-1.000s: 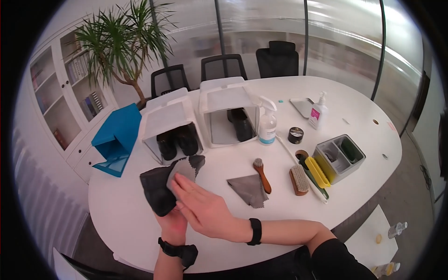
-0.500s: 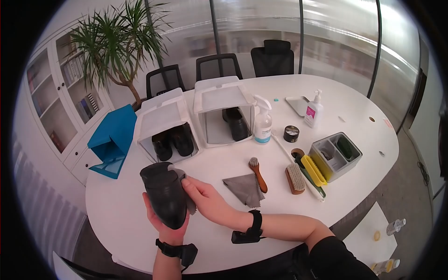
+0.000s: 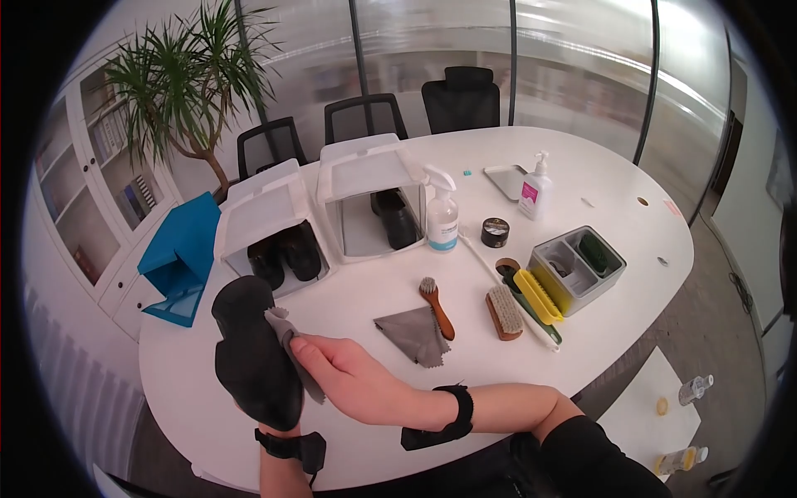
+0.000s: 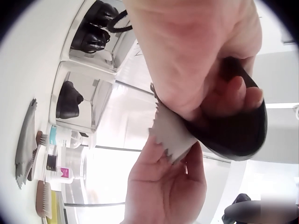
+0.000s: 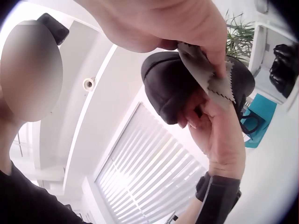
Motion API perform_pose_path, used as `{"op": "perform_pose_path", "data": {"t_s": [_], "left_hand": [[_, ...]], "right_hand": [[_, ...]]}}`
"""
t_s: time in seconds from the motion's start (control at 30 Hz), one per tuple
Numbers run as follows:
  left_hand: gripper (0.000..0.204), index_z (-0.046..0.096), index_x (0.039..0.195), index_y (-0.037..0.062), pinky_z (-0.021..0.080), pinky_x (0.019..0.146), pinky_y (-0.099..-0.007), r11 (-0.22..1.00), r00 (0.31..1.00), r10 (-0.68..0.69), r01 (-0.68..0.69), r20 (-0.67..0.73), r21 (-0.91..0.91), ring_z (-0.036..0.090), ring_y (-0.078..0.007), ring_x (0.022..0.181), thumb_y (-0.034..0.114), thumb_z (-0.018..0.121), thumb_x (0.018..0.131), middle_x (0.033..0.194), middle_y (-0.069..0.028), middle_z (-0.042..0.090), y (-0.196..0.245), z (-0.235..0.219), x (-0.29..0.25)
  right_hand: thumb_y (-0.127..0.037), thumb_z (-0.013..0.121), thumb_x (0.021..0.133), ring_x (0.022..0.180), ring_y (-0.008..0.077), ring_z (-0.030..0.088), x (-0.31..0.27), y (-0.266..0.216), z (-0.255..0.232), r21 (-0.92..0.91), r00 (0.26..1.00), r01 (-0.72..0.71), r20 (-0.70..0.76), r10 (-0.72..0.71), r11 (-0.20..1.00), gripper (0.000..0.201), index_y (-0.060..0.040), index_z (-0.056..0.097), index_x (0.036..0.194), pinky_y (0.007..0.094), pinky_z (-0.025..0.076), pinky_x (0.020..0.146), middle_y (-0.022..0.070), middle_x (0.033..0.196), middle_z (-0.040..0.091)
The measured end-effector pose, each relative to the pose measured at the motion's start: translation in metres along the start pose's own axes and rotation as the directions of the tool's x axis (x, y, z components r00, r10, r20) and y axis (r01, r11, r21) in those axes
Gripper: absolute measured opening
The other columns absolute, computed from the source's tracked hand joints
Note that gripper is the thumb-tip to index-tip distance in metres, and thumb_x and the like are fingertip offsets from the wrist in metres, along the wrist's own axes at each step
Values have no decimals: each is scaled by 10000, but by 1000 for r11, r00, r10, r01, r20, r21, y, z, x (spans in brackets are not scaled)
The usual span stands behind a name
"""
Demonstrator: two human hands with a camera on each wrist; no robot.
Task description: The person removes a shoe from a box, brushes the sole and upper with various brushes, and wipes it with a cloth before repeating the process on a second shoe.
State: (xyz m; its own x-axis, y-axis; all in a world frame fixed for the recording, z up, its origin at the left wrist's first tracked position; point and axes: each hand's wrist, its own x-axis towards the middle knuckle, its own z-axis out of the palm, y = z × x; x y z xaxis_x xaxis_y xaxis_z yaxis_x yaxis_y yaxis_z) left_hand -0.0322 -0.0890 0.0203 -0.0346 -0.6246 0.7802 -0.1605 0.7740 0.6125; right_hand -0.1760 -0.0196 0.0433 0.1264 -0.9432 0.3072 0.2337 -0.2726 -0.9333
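Observation:
A black shoe (image 3: pixel 259 365) is held up over the near left of the table, its sole turned to the head camera. My left hand (image 4: pixel 196 56) grips it from behind, fingers curled into its opening; in the head view that hand is mostly hidden by the shoe. Between thumb and fingers, my right hand (image 3: pixel 361 378) pinches a grey cloth (image 3: pixel 290 344) with zigzag edges, which lies against the shoe's side. A second grey cloth (image 3: pixel 411 334) lies on the table, right of the hands, beside a wooden-handled brush (image 3: pixel 437 311).
Two white boxes (image 3: pixel 257 203) with open fronts hold black shoes, next to a blue folded case (image 3: pixel 183 261). Rightward stand a spray bottle (image 3: pixel 442 220), a small black jar (image 3: pixel 496 232), a pump bottle (image 3: pixel 536 191), a wooden brush (image 3: pixel 504 314), a yellow brush (image 3: pixel 538 296) and a divided caddy (image 3: pixel 577 270).
The shoe has turned over, from its upper showing to its sole showing. My right hand has gone from flat fingers on the cloth to pinching it at the shoe's side. The head view has swung right.

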Motion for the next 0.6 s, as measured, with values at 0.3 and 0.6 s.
{"op": "perform_pose_path", "data": {"t_s": [0.3,0.6], "left_hand": [[214,707,1052,14,465,659,-433,636,961,197,-277,195,720,614,-333,767,66,709,844,857,-136,651,-14,-12,-39],[957,347,1577,-67,360,1218,-504,-379,467,72,830,881,-409,519,-402,1401,129,786,750,1516,-244,530,-48,-17,-82]], "right_hand": [[-335,408,1160,944,46,498,17,19,-15,61,990,-144,4,144,988,428,20,644,1196,248,453,875,-36,997,605],[-369,432,1123,1197,236,670,56,4,-76,653,950,-219,-28,312,725,477,0,589,1382,384,515,1076,149,1350,671]]}}
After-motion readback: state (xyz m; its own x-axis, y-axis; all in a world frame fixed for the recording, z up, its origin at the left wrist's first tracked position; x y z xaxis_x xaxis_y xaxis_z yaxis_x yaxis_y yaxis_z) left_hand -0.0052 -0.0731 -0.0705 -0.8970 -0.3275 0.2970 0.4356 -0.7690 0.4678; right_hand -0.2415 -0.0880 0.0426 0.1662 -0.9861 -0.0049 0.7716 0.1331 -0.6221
